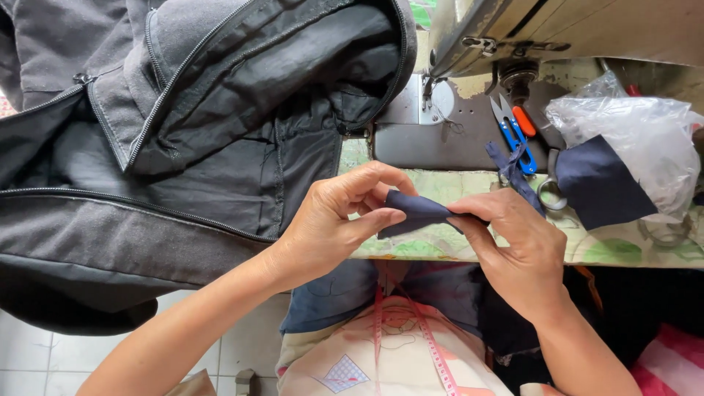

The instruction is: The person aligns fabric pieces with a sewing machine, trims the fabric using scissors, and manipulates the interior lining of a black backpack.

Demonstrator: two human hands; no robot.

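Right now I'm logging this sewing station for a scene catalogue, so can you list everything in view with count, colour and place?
small fabric piece: one, navy, folded, pinched between both hands at centre
jacket: one, dark grey with zips, spread over the left half
sewing machine: one, worn cream and metal, top right
thread snips: one, blue handles with an orange part, on the machine bed
plastic bag: one, clear, right edge, with a navy fabric patch lying against it
table cover: one, green patterned, under the machine
measuring tape: one, pink, hanging down below the hands
left hand: one, bare, gripping the fabric piece's left end
right hand: one, bare, gripping its right end
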